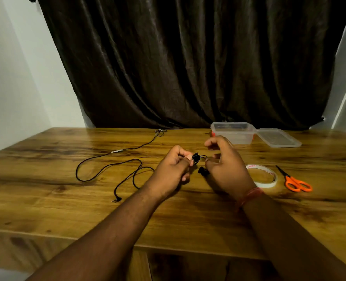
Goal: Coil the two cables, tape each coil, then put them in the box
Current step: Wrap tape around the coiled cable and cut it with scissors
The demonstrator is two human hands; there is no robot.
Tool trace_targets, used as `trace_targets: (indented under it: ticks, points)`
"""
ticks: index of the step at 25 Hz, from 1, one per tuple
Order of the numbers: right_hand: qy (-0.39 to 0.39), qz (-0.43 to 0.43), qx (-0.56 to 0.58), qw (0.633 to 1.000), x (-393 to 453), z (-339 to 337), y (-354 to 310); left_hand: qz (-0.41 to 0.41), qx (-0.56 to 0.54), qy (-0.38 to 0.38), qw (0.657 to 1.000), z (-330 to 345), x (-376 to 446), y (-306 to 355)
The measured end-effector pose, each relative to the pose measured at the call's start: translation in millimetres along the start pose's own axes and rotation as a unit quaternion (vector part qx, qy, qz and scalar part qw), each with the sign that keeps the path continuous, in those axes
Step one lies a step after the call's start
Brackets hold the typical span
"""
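Note:
A thin black cable (107,165) lies in loose loops on the wooden table (66,209), its jack plug near the front left and its other end with earbuds by the curtain. My left hand (173,169) pinches a small black coil of cable (195,158) at mid-table. My right hand (226,165) pinches the thin strand coming off that coil, and a black earbud or mic end (203,170) hangs just below. A clear plastic box (232,131) stands open at the back right. A roll of white tape (266,176) lies right of my right hand.
Orange-handled scissors (293,180) lie to the right of the tape. The box's clear lid (277,137) lies flat beside it. A dark curtain (188,61) hangs behind the table. The table's front edge runs below my forearms.

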State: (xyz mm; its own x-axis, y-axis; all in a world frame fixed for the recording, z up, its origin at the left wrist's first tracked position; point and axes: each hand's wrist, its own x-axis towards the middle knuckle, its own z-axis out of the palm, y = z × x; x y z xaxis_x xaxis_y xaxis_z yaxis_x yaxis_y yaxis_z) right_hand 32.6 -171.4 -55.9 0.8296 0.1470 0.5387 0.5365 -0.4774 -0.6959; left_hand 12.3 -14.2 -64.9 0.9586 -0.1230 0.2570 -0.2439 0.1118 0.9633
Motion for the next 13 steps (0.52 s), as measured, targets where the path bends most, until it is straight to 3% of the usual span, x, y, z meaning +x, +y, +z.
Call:
trace_targets:
  ticks: [4,10,13]
  points:
    - [-0.164,-0.011,0.147,0.975,-0.8,-6.4,1.5,-0.005,-0.06,-0.016,0.998,-1.2,-1.8,3.2]
    - [-0.129,0.019,0.162,0.978,1.3,-7.6,6.2,-0.046,-0.157,-0.05,0.985,-3.4,-1.8,5.0]
    - [-0.132,0.032,0.189,0.972,1.9,-4.0,8.4,-0.04,-0.119,-0.047,0.991,-2.8,-3.5,4.9]
